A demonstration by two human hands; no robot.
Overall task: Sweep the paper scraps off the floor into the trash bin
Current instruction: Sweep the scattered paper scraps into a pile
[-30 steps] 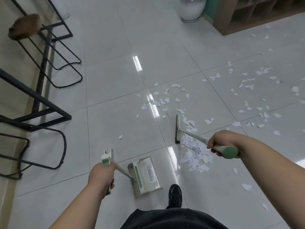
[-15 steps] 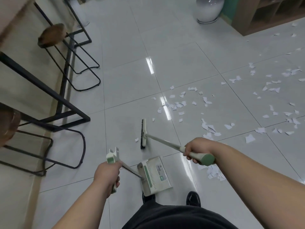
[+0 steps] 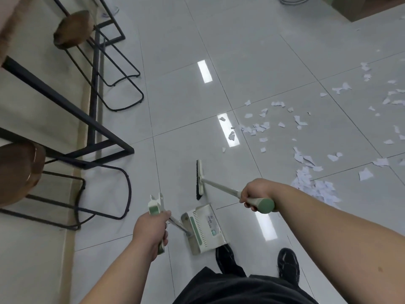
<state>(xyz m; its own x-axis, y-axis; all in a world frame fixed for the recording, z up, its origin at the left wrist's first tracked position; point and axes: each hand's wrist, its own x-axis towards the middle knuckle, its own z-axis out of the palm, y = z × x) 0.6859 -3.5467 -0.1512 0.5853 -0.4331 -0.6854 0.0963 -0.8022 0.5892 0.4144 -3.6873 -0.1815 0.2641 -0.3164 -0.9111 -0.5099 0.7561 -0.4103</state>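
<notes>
Paper scraps lie on the pale tiled floor at the right. The thickest heap is just beyond the right forearm, and loose pieces are strewn farther right and toward the far side. The right hand is clenched round the broom's pale handle, just short of its green end cap. The broom has its head set on the floor with the dark bristles facing left, just on the far side of the dustpan and well apart from the heap. The left hand grips the dustpan's long handle, whose green-tipped end sticks up above the fist. The pan rests on the floor just beside the nearer of 2 black shoes. At the left stand 2 brown-seated stools on black wire legs, beside a black table frame. 1.0 s ago the broom head was pressed against the heap, to the right of the dustpan. By 0.5 s ago it had crossed to the left, clear of the paper, and it keeps much the same place by the dustpan now. The view has swung left since then, so the heap sits closer to the right edge, both stools show more fully, and both shoes are in sight. Both grips are unchanged.
</notes>
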